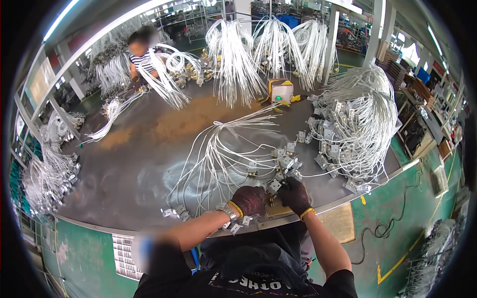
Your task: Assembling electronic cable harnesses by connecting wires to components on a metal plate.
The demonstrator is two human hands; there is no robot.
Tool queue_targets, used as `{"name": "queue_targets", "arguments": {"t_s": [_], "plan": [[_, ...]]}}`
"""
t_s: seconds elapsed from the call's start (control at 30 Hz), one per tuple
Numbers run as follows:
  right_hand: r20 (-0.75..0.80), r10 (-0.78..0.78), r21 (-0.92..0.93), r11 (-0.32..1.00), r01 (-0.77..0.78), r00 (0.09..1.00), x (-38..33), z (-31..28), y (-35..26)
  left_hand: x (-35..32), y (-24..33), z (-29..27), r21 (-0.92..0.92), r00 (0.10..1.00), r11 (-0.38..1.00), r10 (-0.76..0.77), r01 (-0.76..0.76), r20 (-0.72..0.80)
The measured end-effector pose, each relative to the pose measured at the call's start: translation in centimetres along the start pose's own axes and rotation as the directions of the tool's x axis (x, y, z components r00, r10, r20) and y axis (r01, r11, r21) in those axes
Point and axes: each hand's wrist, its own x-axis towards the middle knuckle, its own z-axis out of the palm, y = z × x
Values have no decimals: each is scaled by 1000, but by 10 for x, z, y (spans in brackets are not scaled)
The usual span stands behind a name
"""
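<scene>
Both my hands wear dark red-and-black knit gloves with yellow cuffs and work close together at the table's near edge. My left hand (pixel 249 200) is closed, its fingertips turned toward the right; what they hold is hidden. My right hand (pixel 295 194) has its fingers bent in a pinch beside a small grey metal fitting (pixel 275 186), touching it. A small brass-coloured piece (pixel 271 201) shows between the hands. Just beyond lies a heap of similar grey fittings (pixel 286 162). From these, a bundle of white wires (pixel 218 130) fans out across the metal table (pixel 149 164).
A large pile of white wires with fittings (pixel 355 124) stands at the right. More wire bundles (pixel 233 59) hang over the far edge, near a yellow-taped box with a green light (pixel 281 92). A co-worker (pixel 143 59) handles wires at far left. Another wire heap (pixel 47 174) sits at left.
</scene>
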Motion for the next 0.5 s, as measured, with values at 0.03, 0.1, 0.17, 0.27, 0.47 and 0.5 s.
{"name": "queue_targets", "arguments": {"t_s": [0.03,0.1,0.17,0.27,0.47,0.5], "plan": [[-4,4,2,1000,-4,1000,-4,-1,1,-4,2,2,-50,999,999,1,-4,-52],[-73,-63,-108,993,55,995,-16,3,3,-9,0,8,-75,991,997,11,-21,-132],[-72,-151,-241,962,129,986,-26,1,-1,-9,0,13,-103,987,994,25,-41,-159],[-69,-280,-393,890,232,958,-39,2,-2,-6,2,20,-107,970,991,51,-78,-236],[-84,-369,-533,802,271,926,-49,9,-3,9,7,25,48,958,996,90,-80,-272],[-85,-404,-566,772,289,911,-49,10,-3,10,8,25,51,951,995,100,-89,-292]]}}
